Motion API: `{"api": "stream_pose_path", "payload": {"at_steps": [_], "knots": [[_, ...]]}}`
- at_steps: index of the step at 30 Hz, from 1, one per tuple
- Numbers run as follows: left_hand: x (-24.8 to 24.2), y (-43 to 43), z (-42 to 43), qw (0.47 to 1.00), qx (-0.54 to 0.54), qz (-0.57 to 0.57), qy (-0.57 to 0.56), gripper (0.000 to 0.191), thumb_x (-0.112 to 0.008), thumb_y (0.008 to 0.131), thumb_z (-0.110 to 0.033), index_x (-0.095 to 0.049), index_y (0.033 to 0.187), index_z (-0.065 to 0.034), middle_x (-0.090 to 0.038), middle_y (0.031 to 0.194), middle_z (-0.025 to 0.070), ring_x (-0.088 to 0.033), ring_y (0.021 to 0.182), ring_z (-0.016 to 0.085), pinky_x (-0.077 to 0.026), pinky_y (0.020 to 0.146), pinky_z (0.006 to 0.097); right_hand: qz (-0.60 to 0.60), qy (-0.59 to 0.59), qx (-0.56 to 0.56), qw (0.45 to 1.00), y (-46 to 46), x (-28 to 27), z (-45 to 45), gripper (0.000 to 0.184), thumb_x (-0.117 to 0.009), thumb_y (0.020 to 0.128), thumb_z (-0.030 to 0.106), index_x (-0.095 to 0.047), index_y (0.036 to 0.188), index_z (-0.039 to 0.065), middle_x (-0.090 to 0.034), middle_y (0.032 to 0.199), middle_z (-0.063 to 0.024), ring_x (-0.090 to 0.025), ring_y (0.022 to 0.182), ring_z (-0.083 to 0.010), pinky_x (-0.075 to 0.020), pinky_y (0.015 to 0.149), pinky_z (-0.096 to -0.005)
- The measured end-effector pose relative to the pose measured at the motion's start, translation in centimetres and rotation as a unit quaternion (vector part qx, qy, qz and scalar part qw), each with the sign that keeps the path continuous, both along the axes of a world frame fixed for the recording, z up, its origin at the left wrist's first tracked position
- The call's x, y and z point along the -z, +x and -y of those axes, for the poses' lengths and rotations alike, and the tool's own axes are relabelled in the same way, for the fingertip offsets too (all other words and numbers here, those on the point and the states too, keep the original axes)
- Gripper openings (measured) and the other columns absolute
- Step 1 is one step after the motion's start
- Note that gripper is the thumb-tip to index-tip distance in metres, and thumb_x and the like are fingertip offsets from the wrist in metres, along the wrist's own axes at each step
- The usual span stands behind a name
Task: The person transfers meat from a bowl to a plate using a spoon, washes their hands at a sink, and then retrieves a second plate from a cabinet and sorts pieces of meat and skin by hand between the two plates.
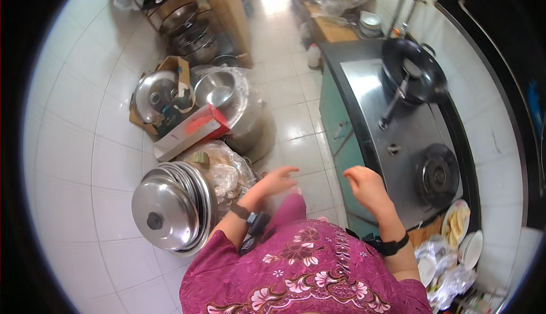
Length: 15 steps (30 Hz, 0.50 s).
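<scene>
My left hand [277, 182] hangs in the air over the tiled floor with its fingers apart and nothing in it. Beside it lies a plastic-wrapped bundle [226, 177]. My right hand [367, 188] is held up near the front edge of the stove counter [370, 143]; its fingers are curled in and no object shows in it. On the steel gas stove [409, 139] a black wok [390, 69] sits on the far burner, with a ladle [401, 90] lying in it. The near burner [437, 175] has no pan on it.
To the left stand stacked steel pots with a domed lid [170, 211], a red and white box [194, 130], a steel basin [215, 88] and a lidded pan in a carton [155, 94]. A plate of food [456, 222] and bowls [471, 250] sit at right. A bottle [314, 56] stands on the floor.
</scene>
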<state>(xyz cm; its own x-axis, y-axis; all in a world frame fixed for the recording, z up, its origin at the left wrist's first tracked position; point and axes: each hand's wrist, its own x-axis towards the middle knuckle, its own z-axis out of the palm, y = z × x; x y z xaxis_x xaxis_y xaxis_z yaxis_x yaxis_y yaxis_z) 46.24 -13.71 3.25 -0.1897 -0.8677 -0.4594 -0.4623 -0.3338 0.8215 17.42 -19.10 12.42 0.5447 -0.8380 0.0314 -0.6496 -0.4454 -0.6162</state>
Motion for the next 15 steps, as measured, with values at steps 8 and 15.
{"api": "stream_pose_path", "payload": {"at_steps": [8,15], "knots": [[-0.8,9.8,7.3,0.97,-0.193,-0.146,0.023,0.046,-0.06,0.087,-0.012,-0.049,0.13,-0.0019,-0.063,0.112,0.0125,-0.06,0.1,0.018,-0.046,0.089,0.0299,-0.047,0.007,-0.144,0.988,18.5,1.7,15.9,0.021,-0.055,0.085,0.015,-0.061,0.103,0.004,-0.06,0.103,-0.0158,-0.058,0.095,-0.0358,-0.0471,0.082,-0.0435],[2.1,17.0,19.0,0.956,-0.206,-0.21,0.009,0.045,-0.062,0.086,-0.018,-0.052,0.129,-0.0098,-0.064,0.106,0.0124,-0.06,0.092,0.015,-0.049,0.082,0.03,-0.114,0.027,-0.143,0.983,26.4,2.5,29.5,0.025,-0.059,0.084,0.016,-0.061,0.105,0.003,-0.06,0.103,-0.0149,-0.062,0.087,-0.0306,-0.0485,0.08,-0.0393]]}}
